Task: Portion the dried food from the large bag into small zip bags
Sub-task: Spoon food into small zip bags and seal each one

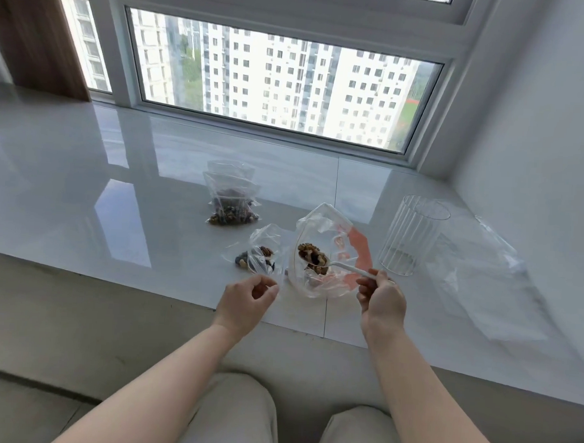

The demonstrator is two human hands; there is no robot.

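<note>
The person's forearms are bare, with no sleeves, and the left hand (247,298) and right hand (382,300) are ungloved. Light beige trousers (235,419) cover both knees.

Support: glossy white tiled window ledge (85,178), running below the window. Lying directly on it: stack of filled small zip bags (233,203) toward the window; partly filled small zip bag (260,253); large bag (326,253) just beside it; ribbed clear glass (412,238), upright; crumpled clear plastic (493,263), far right.
</note>
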